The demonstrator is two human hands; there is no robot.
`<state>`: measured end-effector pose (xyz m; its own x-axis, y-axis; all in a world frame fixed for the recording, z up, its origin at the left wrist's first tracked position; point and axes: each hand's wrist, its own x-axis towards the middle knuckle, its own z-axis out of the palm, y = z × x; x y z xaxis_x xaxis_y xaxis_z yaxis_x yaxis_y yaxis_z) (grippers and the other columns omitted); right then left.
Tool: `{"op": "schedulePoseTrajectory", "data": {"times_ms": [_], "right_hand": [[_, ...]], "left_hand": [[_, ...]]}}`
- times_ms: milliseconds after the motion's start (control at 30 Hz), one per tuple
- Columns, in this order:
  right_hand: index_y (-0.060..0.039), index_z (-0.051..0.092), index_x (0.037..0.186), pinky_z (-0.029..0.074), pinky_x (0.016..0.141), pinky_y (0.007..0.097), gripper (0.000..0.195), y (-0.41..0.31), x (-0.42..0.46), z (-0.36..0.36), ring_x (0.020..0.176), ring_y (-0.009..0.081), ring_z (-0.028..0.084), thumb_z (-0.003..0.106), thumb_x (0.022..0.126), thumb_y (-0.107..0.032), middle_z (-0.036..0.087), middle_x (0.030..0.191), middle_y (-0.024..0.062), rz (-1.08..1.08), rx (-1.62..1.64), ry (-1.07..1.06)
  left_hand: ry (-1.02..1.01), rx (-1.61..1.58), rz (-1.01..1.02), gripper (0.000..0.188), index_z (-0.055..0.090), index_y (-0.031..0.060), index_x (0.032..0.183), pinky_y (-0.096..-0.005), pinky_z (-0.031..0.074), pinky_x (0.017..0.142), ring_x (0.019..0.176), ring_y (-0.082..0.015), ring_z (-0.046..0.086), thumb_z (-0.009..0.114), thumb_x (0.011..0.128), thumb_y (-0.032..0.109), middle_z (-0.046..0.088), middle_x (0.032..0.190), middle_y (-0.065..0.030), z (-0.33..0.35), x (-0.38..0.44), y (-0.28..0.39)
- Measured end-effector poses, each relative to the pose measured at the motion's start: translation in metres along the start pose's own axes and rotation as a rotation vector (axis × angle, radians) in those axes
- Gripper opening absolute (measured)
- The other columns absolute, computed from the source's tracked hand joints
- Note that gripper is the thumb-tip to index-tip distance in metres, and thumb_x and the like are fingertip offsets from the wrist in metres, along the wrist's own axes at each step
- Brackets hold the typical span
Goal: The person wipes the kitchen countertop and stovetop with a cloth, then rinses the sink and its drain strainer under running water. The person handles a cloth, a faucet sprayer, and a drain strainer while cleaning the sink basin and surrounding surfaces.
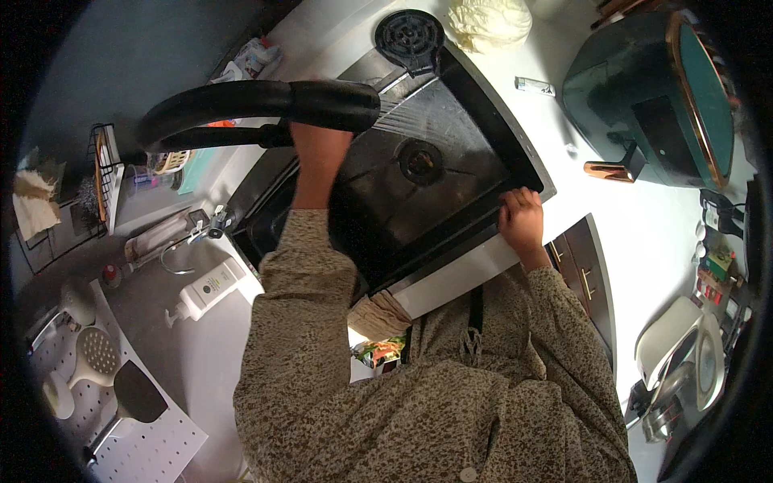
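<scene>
My left hand (322, 142) reaches to the black faucet (329, 104); the faucet head hides its fingers, so I cannot tell what they hold. Streams of water (416, 118) spray from the faucet head into the black sink (386, 199). A round drain (421, 162) sits in the sink's floor with some orange-brown bits in it. My right hand (522, 217) rests on the sink's near right corner, fingers curled at the rim; whether they grip it is unclear. A black round rinser (409, 39) is set at the sink's far corner.
A pale cabbage (490, 24) lies on the white counter beyond the sink. A dark green air fryer (640, 108) stands to the right. On the left are a white pump bottle (211, 288) and a pegboard (157, 431) with hanging utensils. A brown cloth (379, 315) hangs at the sink's front.
</scene>
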<state>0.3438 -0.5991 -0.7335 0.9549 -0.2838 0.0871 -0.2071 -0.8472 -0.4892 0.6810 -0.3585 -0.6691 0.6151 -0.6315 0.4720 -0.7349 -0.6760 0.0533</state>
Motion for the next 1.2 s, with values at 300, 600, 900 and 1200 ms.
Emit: {"op": "schedulePoseTrajectory", "data": {"times_ms": [300, 600, 900, 1200], "right_hand": [[-0.0009, 0.066, 0.095, 0.046, 0.087, 0.0465, 0.021, 0.003, -0.004, 0.003, 0.097, 0.0345, 0.059, 0.068, 0.074, -0.006, 0.065, 0.095, 0.0152, 0.016, -0.031, 0.004], [-0.0017, 0.065, 0.094, 0.046, 0.086, 0.0449, 0.021, 0.001, -0.001, -0.001, 0.096, 0.0323, 0.058, 0.069, 0.074, -0.007, 0.064, 0.092, 0.0138, 0.039, -0.012, -0.032], [-0.0019, 0.065, 0.094, 0.046, 0.086, 0.0458, 0.023, 0.001, -0.001, -0.001, 0.098, 0.0323, 0.058, 0.072, 0.072, -0.008, 0.064, 0.093, 0.0133, 0.003, -0.029, 0.001], [-0.002, 0.065, 0.093, 0.046, 0.087, 0.0458, 0.021, 0.001, -0.003, 0.003, 0.098, 0.0326, 0.057, 0.07, 0.074, -0.008, 0.064, 0.092, 0.0138, -0.01, -0.045, 0.038]], "left_hand": [[-0.074, 0.318, -0.016, 0.024, 0.069, 0.0072, 0.099, -0.0518, 0.041, 0.096, 0.099, -0.0325, 0.064, 0.063, 0.089, 0.027, 0.068, 0.096, -0.0113, -0.054, 0.024, -0.027], [-0.973, -0.208, -0.304, 0.033, 0.061, 0.0148, 0.118, -0.0516, 0.055, 0.079, 0.091, -0.0387, 0.068, 0.069, 0.089, 0.028, 0.068, 0.104, -0.0178, 0.105, -0.101, 0.104], [-0.692, -0.267, -0.106, 0.024, 0.065, 0.0105, 0.113, -0.047, 0.056, 0.078, 0.092, -0.0346, 0.066, 0.068, 0.091, 0.019, 0.061, 0.115, -0.0158, 0.182, -0.165, 0.096], [-0.77, -0.271, -0.038, 0.028, 0.059, 0.0014, 0.113, -0.0472, 0.055, 0.083, 0.099, -0.0347, 0.065, 0.057, 0.095, 0.022, 0.063, 0.107, -0.016, 0.18, -0.163, 0.1]]}}
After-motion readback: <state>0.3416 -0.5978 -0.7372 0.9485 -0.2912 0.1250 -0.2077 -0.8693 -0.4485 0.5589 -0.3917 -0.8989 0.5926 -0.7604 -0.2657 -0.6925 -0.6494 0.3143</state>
